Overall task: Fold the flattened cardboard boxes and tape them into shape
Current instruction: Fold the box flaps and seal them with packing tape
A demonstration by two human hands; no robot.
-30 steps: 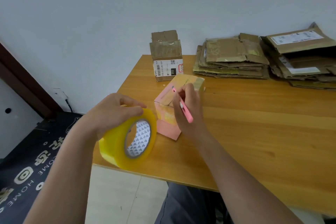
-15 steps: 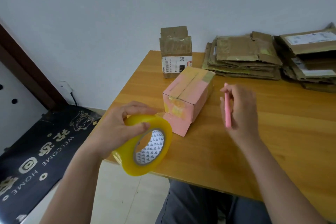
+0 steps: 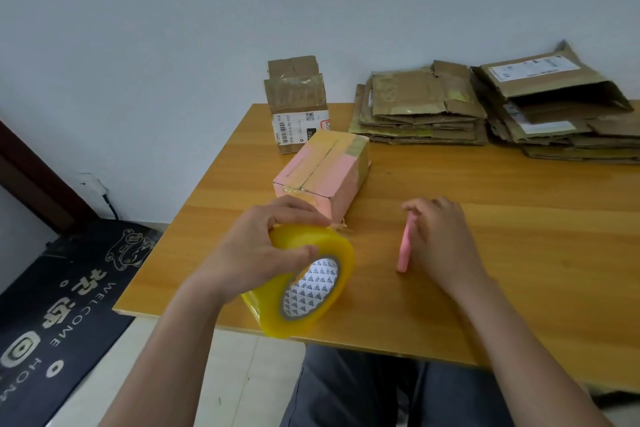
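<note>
1. The right hand (image 3: 438,246) has dropped from above the table since half a second ago, now pinching the pink cutter (image 3: 404,246) against the wooden table (image 3: 502,253).
2. White wall (image 3: 173,28) and black doormat (image 3: 59,298) are bordering the table.
3. Flattened boxes (image 3: 422,114) are lying stacked at the far edge.
4. The pink taped box (image 3: 323,177) is sitting mid-table.
5. The left hand (image 3: 256,250), fingers curled, is gripping the yellow tape roll (image 3: 308,277).

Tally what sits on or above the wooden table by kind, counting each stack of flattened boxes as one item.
Assembled boxes: 2, the pink taped cardboard box and the brown labelled cardboard box.
Stacks of flattened brown cardboard: 2, the nearer stack and the far-right stack.
Yellow tape rolls: 1, gripped by the left hand.
Pink cutters: 1, at the right hand.
Total: 6.
</note>
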